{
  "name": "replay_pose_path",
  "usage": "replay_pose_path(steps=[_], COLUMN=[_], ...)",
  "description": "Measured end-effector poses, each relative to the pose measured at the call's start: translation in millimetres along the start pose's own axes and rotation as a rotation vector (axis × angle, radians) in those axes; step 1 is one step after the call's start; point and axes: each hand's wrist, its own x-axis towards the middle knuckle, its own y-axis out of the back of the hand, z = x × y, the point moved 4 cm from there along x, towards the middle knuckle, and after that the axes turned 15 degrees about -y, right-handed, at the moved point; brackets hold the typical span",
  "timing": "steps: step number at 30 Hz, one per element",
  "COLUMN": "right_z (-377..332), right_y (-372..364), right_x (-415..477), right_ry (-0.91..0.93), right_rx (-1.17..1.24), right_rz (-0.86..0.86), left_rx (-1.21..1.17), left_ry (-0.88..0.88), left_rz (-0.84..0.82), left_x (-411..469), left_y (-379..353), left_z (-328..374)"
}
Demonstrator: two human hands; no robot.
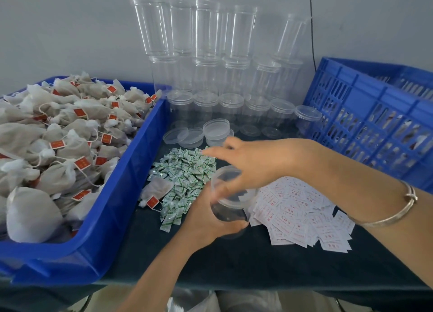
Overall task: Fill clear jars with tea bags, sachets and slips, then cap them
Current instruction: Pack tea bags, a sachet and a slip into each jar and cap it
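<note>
The left hand [206, 220] holds a clear jar [230, 194]. Its fingers and thumb curl round the jar's lower part. The jar is up off the table and has no lid on. The right hand [248, 161] is just over the jar's open top. Its fingers are straight and spread out, and they point away to the left. It holds nothing. It looks a bit blurry, so I cannot tell if the palm touches the jar's rim. A silver bangle [396, 212] sits on the right wrist.

Just left of the jar is a pile of small green and white sachets [185, 175]. Just right of the jar is a pile of white slips [300, 208] with red print. All of these lie on a dark table [234, 260]. One loose tea bag [155, 189] with a red tag lies left of the jar, past the sachets.

Further left of the jar is a big blue tray [131, 171] heaped with tea bags [58, 136]. Behind the jar lie some round clear lids [215, 129]. Behind those are rows of empty jars [210, 77] by a grey wall, some stacked on top of others. Far right of the jar and further back is a blue crate [375, 114] with holes in its sides.
</note>
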Motion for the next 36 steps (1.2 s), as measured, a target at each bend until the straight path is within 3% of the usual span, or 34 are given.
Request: replay_pose_path(steps=[2, 5, 8, 11, 16, 19, 23, 29, 32, 36], right_z=[-2, -1, 17, 30, 37, 39, 46, 58, 59, 61], right_y=[2, -8, -16, -25, -32, -27, -19, -26, -37, -38], right_x=[2, 11, 14, 17, 13, 13, 13, 7, 8, 12], right_ry=[-0.106, -0.098, -0.082, 0.006, 0.226, 0.097, -0.136, 0.079, 0.029, -0.111], right_rx=[-0.088, -0.156, 0.068, 0.337, 0.414, 0.396, 0.188, 0.303, 0.34, 0.38], right_rz=[0.163, 0.167, 0.047, -0.007, -0.08, -0.043, 0.027, -0.113, -0.145, 0.01], left_rx=[-0.01, 0.105, 0.36, 0.369, 0.411, 0.41, 0.447, 0.528, 0.533, 0.559], left_ry=[0.009, -0.054, -0.154, -0.14, -0.11, -0.108, -0.099, -0.148, -0.161, -0.165], left_rz=[-0.022, -0.021, 0.014, -0.042, -0.055, -0.049, -0.102, -0.163, -0.155, -0.182], left_x=[1, 6, 11, 15, 21, 20, 22, 23, 23, 24], left_y=[-1, 2, 13, 19, 19, 20, 17, 11, 10, 8], left_z=[3, 15, 24, 23, 24, 24, 28, 39, 41, 40])
